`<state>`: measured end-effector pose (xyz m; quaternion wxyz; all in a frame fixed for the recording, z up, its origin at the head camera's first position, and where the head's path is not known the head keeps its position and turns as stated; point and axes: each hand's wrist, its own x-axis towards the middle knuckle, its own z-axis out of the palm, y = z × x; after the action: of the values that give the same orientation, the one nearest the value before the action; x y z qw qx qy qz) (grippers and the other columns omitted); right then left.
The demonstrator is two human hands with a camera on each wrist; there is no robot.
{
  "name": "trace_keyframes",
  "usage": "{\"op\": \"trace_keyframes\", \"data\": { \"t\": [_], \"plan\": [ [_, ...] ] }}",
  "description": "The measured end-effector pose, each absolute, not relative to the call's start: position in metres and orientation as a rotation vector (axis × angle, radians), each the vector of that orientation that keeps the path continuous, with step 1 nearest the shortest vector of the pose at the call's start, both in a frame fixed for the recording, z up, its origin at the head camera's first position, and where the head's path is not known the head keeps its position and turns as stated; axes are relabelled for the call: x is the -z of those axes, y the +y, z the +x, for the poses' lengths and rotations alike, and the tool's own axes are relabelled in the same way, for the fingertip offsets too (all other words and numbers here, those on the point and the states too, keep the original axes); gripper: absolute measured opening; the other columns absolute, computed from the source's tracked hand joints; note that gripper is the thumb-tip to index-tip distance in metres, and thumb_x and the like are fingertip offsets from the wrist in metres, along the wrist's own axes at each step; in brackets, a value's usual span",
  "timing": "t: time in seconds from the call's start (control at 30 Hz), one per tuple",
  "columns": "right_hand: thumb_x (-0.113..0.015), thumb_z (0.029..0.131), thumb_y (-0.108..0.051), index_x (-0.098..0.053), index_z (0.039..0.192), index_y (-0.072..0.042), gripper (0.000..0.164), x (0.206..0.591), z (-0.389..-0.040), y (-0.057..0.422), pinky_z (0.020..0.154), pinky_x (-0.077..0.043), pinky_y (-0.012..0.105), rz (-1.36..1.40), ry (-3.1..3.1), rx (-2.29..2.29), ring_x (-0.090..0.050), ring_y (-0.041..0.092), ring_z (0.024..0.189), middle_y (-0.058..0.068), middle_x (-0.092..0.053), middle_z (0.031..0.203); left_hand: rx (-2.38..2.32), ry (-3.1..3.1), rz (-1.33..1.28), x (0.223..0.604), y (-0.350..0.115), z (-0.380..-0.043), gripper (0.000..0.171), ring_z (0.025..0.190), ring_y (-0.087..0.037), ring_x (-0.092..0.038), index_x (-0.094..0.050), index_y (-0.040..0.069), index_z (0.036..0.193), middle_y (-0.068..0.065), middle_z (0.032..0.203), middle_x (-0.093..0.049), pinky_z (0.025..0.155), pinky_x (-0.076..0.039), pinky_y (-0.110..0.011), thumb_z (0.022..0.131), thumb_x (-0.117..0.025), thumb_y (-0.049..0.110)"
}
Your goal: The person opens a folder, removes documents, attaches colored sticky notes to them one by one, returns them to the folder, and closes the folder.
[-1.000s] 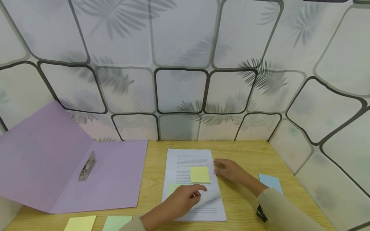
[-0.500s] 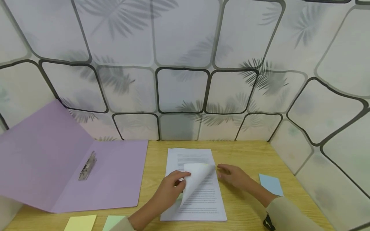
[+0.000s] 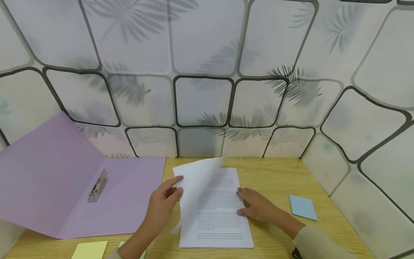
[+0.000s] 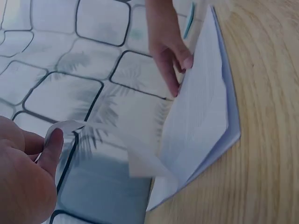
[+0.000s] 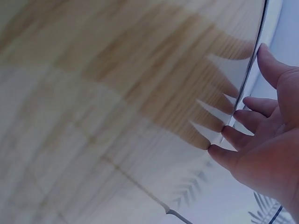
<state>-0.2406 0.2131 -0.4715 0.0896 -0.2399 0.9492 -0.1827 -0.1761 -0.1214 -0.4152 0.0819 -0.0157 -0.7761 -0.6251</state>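
A stack of printed paper (image 3: pixel 223 216) lies on the wooden table. My left hand (image 3: pixel 158 207) pinches the left edge of its top sheet (image 3: pixel 197 180) between thumb and fingers. That sheet is lifted and curls over to the left, its blank back showing; the left wrist view has the left hand (image 4: pixel 28 172) holding its curled edge. At the stack's right edge, my right hand (image 3: pixel 258 205) touches the paper with thumb and fingertips. Its fingers are spread along that edge in the right wrist view, where the hand (image 5: pixel 275 130) seems to grip nothing.
An open purple folder (image 3: pixel 136 201) with a metal clip (image 3: pixel 98 187) lies to the left. Yellow notes (image 3: pixel 90 250) and green notes (image 3: pixel 142 254), partly behind the left wrist, lie in front. A blue note pad (image 3: pixel 303 207) lies right. A patterned wall (image 3: pixel 203 100) stands behind.
My left hand has carried the sheet's corner up and leftward, turning it off the stack; the yellow note on it is out of sight. My right hand has come back against the stack's edge.
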Motion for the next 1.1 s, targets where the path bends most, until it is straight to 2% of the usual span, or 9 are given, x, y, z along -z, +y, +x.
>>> {"op": "trace_keyframes", "data": {
  "t": [0.13, 0.37, 0.5, 0.53, 0.63, 0.67, 0.77, 0.9, 1.1],
  "plan": [
    [-0.073, 0.091, -0.043, -0.048, 0.147, 0.001, 0.076, 0.472, -0.24, 0.218, 0.116, -0.031, 0.062, -0.747, 2.818, 0.536, -0.036, 0.045, 0.144, 0.022, -0.041, 0.156, 1.809, -2.258, 0.035, 0.409, -0.146, -0.171, 0.038, 0.085, -0.007, -0.057, -0.066, 0.019, 0.134, -0.004, 0.105, -0.064, 0.067, -0.051, -0.019, 0.097, -0.066, 0.011],
    [-0.072, 0.091, -0.044, -0.048, 0.146, 0.002, 0.076, 0.471, -0.236, 0.224, 0.116, -0.03, 0.064, -0.774, 2.803, 0.544, -0.035, 0.047, 0.144, 0.022, -0.041, 0.156, 1.745, -2.218, 0.3, 0.413, -0.2, -0.166, 0.042, 0.09, 0.005, -0.06, -0.06, 0.018, 0.141, 0.018, 0.097, -0.062, 0.078, -0.053, -0.011, 0.099, -0.065, 0.017],
    [-0.073, 0.091, -0.044, -0.048, 0.147, 0.001, 0.076, 0.47, -0.235, 0.225, 0.116, -0.03, 0.063, -0.75, 2.795, 0.54, -0.034, 0.047, 0.145, 0.021, -0.041, 0.157, 1.671, -2.222, 0.433, 0.419, -0.228, -0.164, 0.045, 0.087, 0.011, -0.06, -0.058, 0.017, 0.144, 0.021, 0.097, -0.063, 0.077, -0.051, -0.007, 0.1, -0.065, 0.02],
    [-0.073, 0.091, -0.044, -0.048, 0.147, 0.001, 0.076, 0.47, -0.235, 0.225, 0.116, -0.03, 0.063, -0.743, 2.793, 0.538, -0.034, 0.046, 0.145, 0.02, -0.04, 0.157, 1.656, -2.227, 0.473, 0.42, -0.235, -0.164, 0.046, 0.086, 0.012, -0.06, -0.057, 0.017, 0.144, 0.02, 0.098, -0.063, 0.076, -0.051, -0.006, 0.099, -0.065, 0.021],
    [-0.072, 0.091, -0.043, -0.047, 0.148, -0.001, 0.075, 0.471, -0.235, 0.226, 0.117, -0.029, 0.063, -0.724, 2.786, 0.535, -0.033, 0.045, 0.146, 0.019, -0.04, 0.158, 1.633, -2.263, 0.562, 0.427, -0.255, -0.162, 0.049, 0.083, 0.015, -0.058, -0.053, 0.017, 0.148, 0.007, 0.115, -0.066, 0.075, -0.05, -0.005, 0.1, -0.063, 0.024],
    [-0.072, 0.091, -0.043, -0.047, 0.148, -0.002, 0.075, 0.471, -0.235, 0.226, 0.117, -0.029, 0.063, -0.718, 2.783, 0.536, -0.033, 0.045, 0.146, 0.019, -0.04, 0.158, 1.639, -2.271, 0.587, 0.43, -0.261, -0.163, 0.05, 0.083, 0.017, -0.057, -0.051, 0.016, 0.149, -0.002, 0.126, -0.064, 0.074, -0.05, -0.005, 0.101, -0.062, 0.024],
    [-0.073, 0.091, -0.043, -0.048, 0.149, -0.003, 0.074, 0.47, -0.235, 0.226, 0.117, -0.029, 0.063, -0.704, 2.772, 0.55, -0.033, 0.044, 0.147, 0.018, -0.04, 0.158, 1.673, -2.28, 0.627, 0.437, -0.276, -0.165, 0.052, 0.082, 0.022, -0.053, -0.046, 0.012, 0.152, -0.019, 0.154, -0.042, 0.074, -0.05, -0.003, 0.102, -0.058, 0.023],
    [-0.073, 0.091, -0.042, -0.048, 0.148, -0.003, 0.074, 0.469, -0.234, 0.225, 0.117, -0.03, 0.062, -0.704, 2.769, 0.549, -0.033, 0.044, 0.147, 0.017, -0.04, 0.158, 1.708, -2.248, 0.654, 0.444, -0.289, -0.171, 0.052, 0.079, 0.024, -0.051, -0.045, 0.006, 0.151, -0.024, 0.158, -0.033, 0.074, -0.05, -0.003, 0.102, -0.056, 0.019],
    [-0.073, 0.091, -0.042, -0.048, 0.148, -0.002, 0.074, 0.466, -0.232, 0.223, 0.116, -0.029, 0.063, -0.714, 2.768, 0.539, -0.033, 0.045, 0.146, 0.017, -0.04, 0.158, 1.684, -2.296, 0.661, 0.454, -0.302, -0.178, 0.052, 0.075, 0.022, -0.051, -0.043, 0.0, 0.15, -0.031, 0.155, -0.035, 0.071, -0.048, -0.002, 0.102, -0.055, 0.015]
  ]
}}
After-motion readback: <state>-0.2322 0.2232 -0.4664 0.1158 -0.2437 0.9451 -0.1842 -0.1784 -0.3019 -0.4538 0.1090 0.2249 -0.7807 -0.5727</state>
